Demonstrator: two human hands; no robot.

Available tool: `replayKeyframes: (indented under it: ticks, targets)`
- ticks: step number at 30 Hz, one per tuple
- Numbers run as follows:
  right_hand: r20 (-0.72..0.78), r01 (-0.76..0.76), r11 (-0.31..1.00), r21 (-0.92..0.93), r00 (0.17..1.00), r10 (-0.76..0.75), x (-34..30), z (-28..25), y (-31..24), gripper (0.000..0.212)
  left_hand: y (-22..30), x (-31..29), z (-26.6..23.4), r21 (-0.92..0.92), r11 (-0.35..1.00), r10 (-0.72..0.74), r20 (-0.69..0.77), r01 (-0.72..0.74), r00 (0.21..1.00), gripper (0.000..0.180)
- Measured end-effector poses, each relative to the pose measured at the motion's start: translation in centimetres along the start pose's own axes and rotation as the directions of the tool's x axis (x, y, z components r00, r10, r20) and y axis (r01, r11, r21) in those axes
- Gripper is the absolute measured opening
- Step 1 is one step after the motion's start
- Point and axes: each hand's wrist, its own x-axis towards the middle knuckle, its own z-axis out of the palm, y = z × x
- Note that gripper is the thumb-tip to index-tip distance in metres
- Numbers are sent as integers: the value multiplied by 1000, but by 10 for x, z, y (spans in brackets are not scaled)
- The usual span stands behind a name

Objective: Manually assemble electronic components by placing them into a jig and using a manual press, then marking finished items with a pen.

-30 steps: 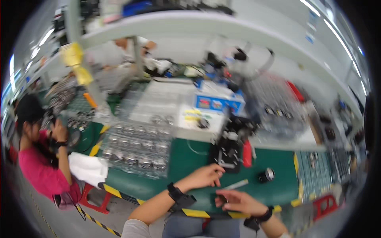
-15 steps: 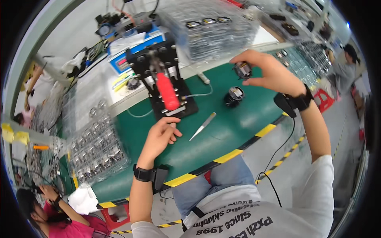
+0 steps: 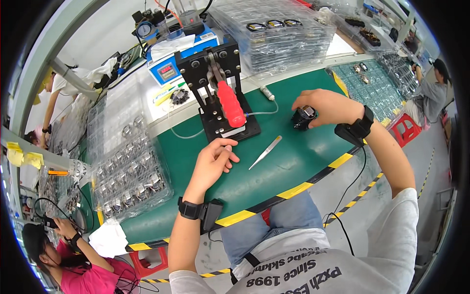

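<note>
My right hand (image 3: 329, 108) reaches over the green work surface, fingers and thumb closed about a small black round part (image 3: 304, 117) with a silvery square on top. The fingers hide its far side. My left hand (image 3: 215, 159) rests on the surface by the base of the press, fingers loosely bent and apart, with nothing in them. That black hand press (image 3: 210, 88) has a red ribbed handle (image 3: 230, 104) pointing down toward me. Between my hands lies a pair of tweezers (image 3: 266, 152), pale with a yellowish end.
Left of me sits a clear tray (image 3: 132, 181) of several small metal parts. Stacked clear trays (image 3: 279, 44) and a blue control box (image 3: 169, 68) stand behind. A thin hose (image 3: 262, 113) runs from the press. Striped tape (image 3: 293, 190) marks the table edge. Other people work nearby.
My right hand has come down with the small part it held above the table, to where the black round part stood. The left hand stays by the press. The view has shifted slightly.
</note>
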Motion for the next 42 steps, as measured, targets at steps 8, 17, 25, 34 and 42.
replayKeyframes:
  ticks: [8, 17, 25, 34, 42]
  targets:
    - [53, -98, 992, -82, 993, 103, 12, 17, -6, 47, -4, 1, -1, -14, 1000, 18, 7, -18, 1000, 20]
    - [27, -65, 996, -61, 997, 67, 23, 20, -3, 47, -3, -4, -3, 39, 999, 18, 31, -19, 999, 20]
    - [1, -101, 992, -69, 995, 101, 22, 15, -6, 61, -3, 0, -1, 27, 998, 46, 65, -48, 997, 21]
    - [-813, -1, 878, -478, 380, -442, -32, -60, -106, 49, -6, -14, -7, 54, 998, 12, 29, -13, 1000, 21]
    - [-965, 585, 807, -83, 155, -211, -59, -53, -102, 36, -6, -6, -3, 87, 995, 38, 64, -43, 997, 20]
